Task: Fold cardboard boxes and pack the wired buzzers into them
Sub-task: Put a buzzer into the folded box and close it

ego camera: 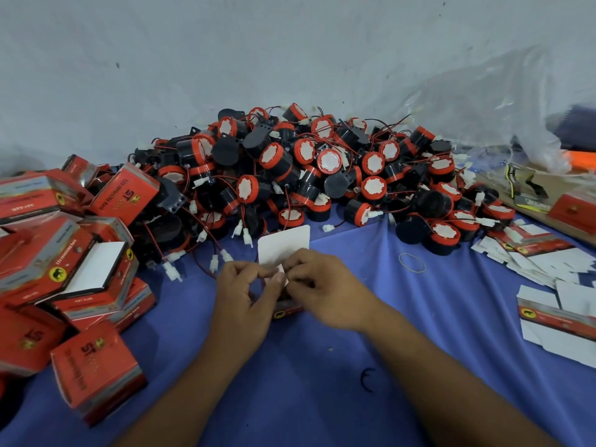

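Right now, low in the frame, two bare forearms are reaching up from the bottom edge across the cloth (pixel 290 398), a blue sheet covering the whole work surface. At the centre of the frame the hands are meeting over one box (pixel 283 245). The left hand (pixel 245 287) is pinching its near side, fingers curled. The right hand (pixel 324 285) is gripping it from the other side, fingertips curled in against the card. The box is sitting on the cloth between them, partly hidden. Its white flap is sticking up and away from the hands, and a strip of red print is showing just below them.

Along the left edge, folded boxes (pixel 96 375) are lying heaped, red and grey, tipped every which way; one is gaping with its white inside showing. At the right edge, flats (pixel 554 321) are lying spread on the cloth, mostly white side up. A thin band (pixel 412 262) is lying loose on the cloth right of centre, apart from everything.

Beyond the hands, the buzzers (pixel 322 169) are piling up across the middle of the frame, black drums with red caps and tangled red wires ending in white plugs. A few plugs are trailing down almost to the left hand.

At upper right a clear bag (pixel 483 108) is slumping against the pale wall (pixel 225 43), which is filling the top of the frame.
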